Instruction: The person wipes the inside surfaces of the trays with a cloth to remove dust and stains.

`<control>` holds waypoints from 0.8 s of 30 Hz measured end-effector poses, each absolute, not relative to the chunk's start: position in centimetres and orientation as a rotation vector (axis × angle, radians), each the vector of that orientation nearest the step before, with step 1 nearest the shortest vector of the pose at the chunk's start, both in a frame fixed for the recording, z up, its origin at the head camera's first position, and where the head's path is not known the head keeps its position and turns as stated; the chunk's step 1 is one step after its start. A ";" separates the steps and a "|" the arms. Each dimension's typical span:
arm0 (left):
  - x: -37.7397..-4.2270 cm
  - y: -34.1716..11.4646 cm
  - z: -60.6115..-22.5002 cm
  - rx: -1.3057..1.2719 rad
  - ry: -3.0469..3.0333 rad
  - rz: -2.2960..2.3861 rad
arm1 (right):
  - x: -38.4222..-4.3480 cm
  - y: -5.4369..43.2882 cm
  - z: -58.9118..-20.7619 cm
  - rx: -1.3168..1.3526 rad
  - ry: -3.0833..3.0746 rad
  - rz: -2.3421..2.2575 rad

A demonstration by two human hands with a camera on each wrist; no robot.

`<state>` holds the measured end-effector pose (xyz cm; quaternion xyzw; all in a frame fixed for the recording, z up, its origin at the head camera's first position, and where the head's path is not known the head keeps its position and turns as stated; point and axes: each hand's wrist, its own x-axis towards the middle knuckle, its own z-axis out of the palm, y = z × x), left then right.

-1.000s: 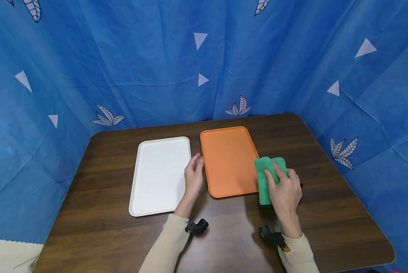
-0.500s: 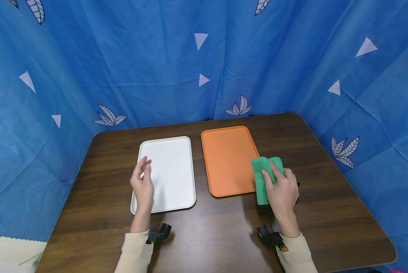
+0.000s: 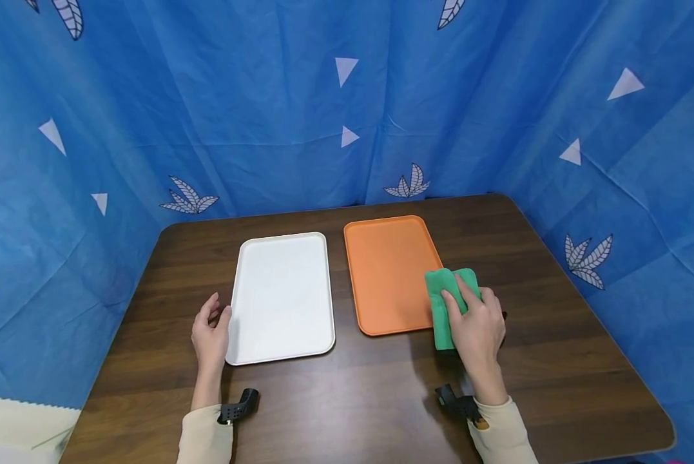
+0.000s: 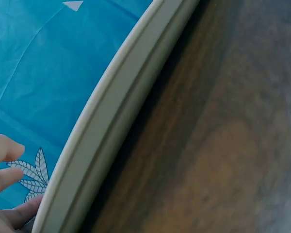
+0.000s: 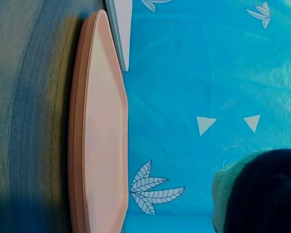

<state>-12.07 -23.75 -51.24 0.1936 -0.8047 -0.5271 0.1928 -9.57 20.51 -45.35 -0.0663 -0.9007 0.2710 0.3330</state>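
Note:
My right hand [image 3: 479, 325] grips a folded green cloth [image 3: 439, 303] between thumb and fingers, overlapping the right edge of the orange tray [image 3: 390, 274] in the head view. A dark edge shows under the cloth and beyond the hand; what it belongs to is hidden. In the right wrist view, the cloth [image 5: 222, 194] shows beside a large dark shape. My left hand [image 3: 210, 328] is at the left edge of the white tray [image 3: 283, 296], fingers loosely bent and holding nothing. In the left wrist view its fingers [image 4: 7, 162] appear beside the tray's raised side [image 4: 102, 121].
Both trays lie side by side on a brown wooden table [image 3: 347, 412], a narrow strip of wood between them. A blue patterned curtain [image 3: 265, 96] hangs behind and along both sides. Each wrist wears a black camera mount [image 3: 239, 406].
My left hand has moved left from between the trays, across the white tray, to its left side. My right hand has shifted slightly left with the green cloth.

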 end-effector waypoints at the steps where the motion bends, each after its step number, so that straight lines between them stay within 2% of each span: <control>1: -12.1 -23.8 -51.4 0.554 -2.288 -1.461 | -9.6 20.5 -45.3 -0.170 -2.351 0.707; 24: -12.9 -23.3 -51.8 0.669 -2.409 -1.303 | -10.0 19.8 -45.6 -0.115 -2.345 0.684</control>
